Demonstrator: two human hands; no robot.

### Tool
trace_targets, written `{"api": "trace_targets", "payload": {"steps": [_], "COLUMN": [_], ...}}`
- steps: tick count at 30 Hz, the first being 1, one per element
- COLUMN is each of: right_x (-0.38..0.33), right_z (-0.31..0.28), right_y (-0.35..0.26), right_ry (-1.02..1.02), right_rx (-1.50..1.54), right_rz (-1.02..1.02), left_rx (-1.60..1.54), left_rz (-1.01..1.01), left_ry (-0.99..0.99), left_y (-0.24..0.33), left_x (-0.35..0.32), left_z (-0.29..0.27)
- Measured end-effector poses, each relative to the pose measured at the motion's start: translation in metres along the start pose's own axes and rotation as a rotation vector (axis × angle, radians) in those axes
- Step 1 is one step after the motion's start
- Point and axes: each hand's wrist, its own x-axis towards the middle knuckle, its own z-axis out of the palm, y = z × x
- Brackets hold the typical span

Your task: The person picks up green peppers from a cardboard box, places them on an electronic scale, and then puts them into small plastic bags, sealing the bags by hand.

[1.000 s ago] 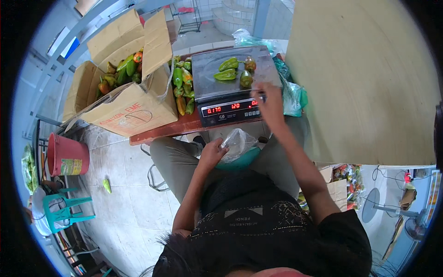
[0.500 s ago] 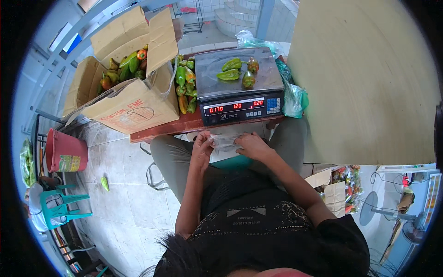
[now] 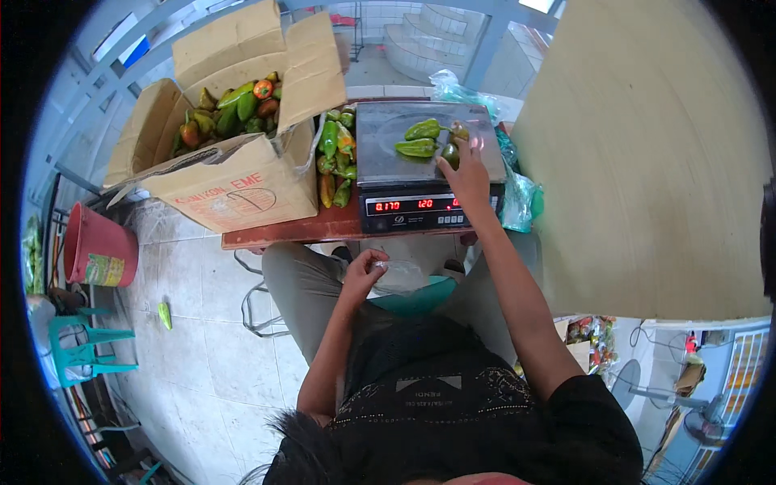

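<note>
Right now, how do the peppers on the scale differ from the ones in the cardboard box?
The peppers on the scale are only a few, spread loosely on the flat metal pan; the peppers in the cardboard box are many, heaped together. Those on the scale are mostly green, while the box holds some red and orange ones too. The right hand reaches those on the scale; no hand is near the box. Both are the same kind of pepper.
</note>
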Motion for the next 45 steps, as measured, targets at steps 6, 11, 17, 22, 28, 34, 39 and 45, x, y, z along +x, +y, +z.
{"api": "trace_targets", "payload": {"steps": [6, 11, 17, 22, 28, 34, 39, 45], "right_x": [-0.003, 0.007, 0.044, 0.041, 0.031, 0.016, -0.026, -0.115], "right_z": [0.011, 0.0, 0.001, 0.021, 0.02, 0.024, -0.011, -0.027], "right_y": [0.019, 0.005, -0.022, -0.013, -0.016, -0.012, -0.027, -0.024], "right_ry": [-0.017, 0.078, -0.28, -0.408, -0.43, -0.248, -0.67, -1.105], "right_rx": [0.03, 0.182, 0.013, 0.017, -0.052, 0.015, 0.839, 1.161], "right_rz": [-0.057, -0.23, -0.476, -0.515, -0.494, -0.506, 0.185, 0.291], "left_rx": [0.222, 0.204, 0.221, 0.16, 0.148, -0.041, 0.019, -0.096], "left_rz": [-0.007, 0.015, 0.002, 0.015, -0.015, 0.034, -0.055, 0.0], "left_ry": [0.016, 0.021, 0.017, 0.0, -0.036, 0.103, 0.207, 0.226], "left_y": [-0.001, -0.008, 0.009, 0.0, 0.011, 0.006, -0.005, 0.002], "left_x": [-0.002, -0.001, -0.003, -0.003, -0.003, 0.002, 0.002, 0.005], "left_z": [0.0, 0.004, 0.006, 0.003, 0.005, 0.006, 0.0, 0.008]}}
